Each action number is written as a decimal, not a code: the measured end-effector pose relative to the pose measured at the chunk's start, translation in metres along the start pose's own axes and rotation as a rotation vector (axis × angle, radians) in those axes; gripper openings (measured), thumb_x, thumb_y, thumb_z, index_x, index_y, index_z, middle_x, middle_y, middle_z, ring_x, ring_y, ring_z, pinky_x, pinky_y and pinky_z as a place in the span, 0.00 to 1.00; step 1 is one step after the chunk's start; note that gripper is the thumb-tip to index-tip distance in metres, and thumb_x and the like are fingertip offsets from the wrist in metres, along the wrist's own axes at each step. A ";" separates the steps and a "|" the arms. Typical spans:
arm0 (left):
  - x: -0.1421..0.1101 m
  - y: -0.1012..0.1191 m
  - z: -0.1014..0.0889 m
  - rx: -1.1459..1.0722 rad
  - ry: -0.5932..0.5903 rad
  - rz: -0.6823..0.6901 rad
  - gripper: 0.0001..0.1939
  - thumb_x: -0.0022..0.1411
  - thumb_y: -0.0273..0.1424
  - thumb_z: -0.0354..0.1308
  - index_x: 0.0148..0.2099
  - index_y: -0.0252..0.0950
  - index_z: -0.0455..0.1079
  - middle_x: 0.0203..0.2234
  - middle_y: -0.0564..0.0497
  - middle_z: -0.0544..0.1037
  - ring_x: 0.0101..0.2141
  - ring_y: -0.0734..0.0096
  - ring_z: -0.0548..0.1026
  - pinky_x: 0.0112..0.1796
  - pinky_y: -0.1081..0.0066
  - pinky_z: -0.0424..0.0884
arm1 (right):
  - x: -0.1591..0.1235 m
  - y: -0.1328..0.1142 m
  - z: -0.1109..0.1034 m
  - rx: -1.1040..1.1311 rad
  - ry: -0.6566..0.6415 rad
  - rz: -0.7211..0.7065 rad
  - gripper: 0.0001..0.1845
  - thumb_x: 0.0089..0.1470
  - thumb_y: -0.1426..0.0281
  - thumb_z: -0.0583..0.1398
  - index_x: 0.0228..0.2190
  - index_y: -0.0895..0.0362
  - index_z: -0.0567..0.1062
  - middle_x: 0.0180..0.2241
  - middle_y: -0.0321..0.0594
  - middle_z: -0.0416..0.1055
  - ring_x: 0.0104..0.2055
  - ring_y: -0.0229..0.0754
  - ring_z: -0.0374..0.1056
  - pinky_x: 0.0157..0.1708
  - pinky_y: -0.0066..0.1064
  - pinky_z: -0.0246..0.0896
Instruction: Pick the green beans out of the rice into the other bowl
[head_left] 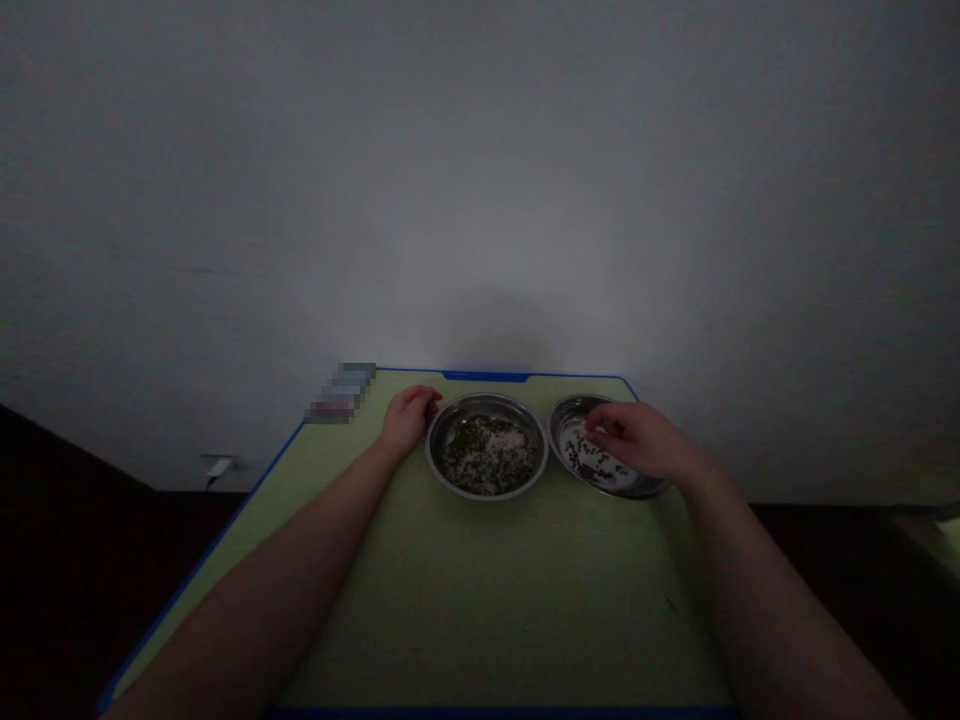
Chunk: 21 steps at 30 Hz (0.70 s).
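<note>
A round metal bowl (pixel 487 496) stands near the far side of the table, with a mix of small green and whitish grains (pixel 491 455) inside. My left hand (pixel 409 418) rests on the table just left of its rim, fingers curled in, nothing seen in them. Right of that bowl and almost against it is a second metal bowl (pixel 637 490); dark green grains (pixel 589 460) lie scattered on its pale bottom. Over this second bowl is my right hand (pixel 634 435), thumb and fingers pinched together. Whatever the pinch holds is too small to make out.
The green table (pixel 480 620) has a blue edge and stands against a grey wall (pixel 495 200). A blurred-out rectangular item (pixel 341 393) lies at its far left corner. A white plug (pixel 220 467) sits low on the wall at left. The light is dim.
</note>
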<state>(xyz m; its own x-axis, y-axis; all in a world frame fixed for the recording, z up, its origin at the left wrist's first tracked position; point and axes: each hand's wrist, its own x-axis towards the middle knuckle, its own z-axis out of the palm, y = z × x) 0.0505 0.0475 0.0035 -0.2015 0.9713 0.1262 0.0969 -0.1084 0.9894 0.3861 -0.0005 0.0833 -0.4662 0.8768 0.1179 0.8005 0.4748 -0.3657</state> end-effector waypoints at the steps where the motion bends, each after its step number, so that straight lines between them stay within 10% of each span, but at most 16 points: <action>1: 0.000 0.000 0.000 -0.008 0.002 -0.003 0.14 0.51 0.40 0.52 0.27 0.34 0.70 0.15 0.55 0.68 0.17 0.76 0.64 0.20 0.75 0.59 | 0.000 0.003 -0.001 -0.015 -0.022 0.018 0.12 0.50 0.64 0.54 0.31 0.57 0.73 0.19 0.34 0.63 0.22 0.36 0.58 0.23 0.27 0.48; 13: 0.002 -0.004 -0.003 -0.029 -0.016 0.046 0.17 0.55 0.41 0.47 0.29 0.34 0.69 0.16 0.54 0.68 0.17 0.76 0.64 0.19 0.75 0.59 | -0.004 0.011 -0.006 -0.047 -0.059 0.060 0.13 0.50 0.64 0.53 0.30 0.57 0.74 0.22 0.36 0.67 0.23 0.36 0.60 0.23 0.27 0.50; 21: -0.001 0.000 -0.001 0.035 -0.021 0.064 0.16 0.55 0.40 0.47 0.29 0.34 0.69 0.16 0.54 0.69 0.18 0.75 0.65 0.21 0.74 0.60 | 0.024 -0.044 0.005 -0.167 -0.146 -0.121 0.13 0.50 0.66 0.54 0.30 0.56 0.77 0.25 0.38 0.71 0.26 0.36 0.63 0.26 0.27 0.52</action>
<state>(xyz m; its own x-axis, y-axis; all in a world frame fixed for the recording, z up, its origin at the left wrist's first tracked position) 0.0493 0.0465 0.0032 -0.1737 0.9669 0.1871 0.1429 -0.1632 0.9762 0.3375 -0.0011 0.0975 -0.6025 0.7980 0.0124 0.7808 0.5926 -0.1981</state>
